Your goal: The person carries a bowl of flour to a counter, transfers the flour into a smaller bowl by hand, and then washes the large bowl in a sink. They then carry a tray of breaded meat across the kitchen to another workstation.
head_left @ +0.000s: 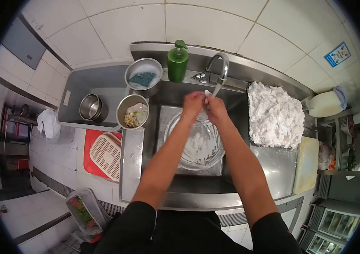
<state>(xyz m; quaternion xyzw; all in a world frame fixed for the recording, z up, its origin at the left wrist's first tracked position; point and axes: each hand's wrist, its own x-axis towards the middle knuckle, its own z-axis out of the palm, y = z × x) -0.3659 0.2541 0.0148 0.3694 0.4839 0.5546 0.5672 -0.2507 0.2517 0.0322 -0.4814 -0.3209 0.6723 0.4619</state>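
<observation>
left hand (193, 103), right hand (216, 111): fingers curled, near each other under running tap (225, 70); small white piece (206, 92) between, grip cannot be told. glass bowl (214, 163): below, in sink (192, 184). good practice: hands low, limiting splash.
</observation>
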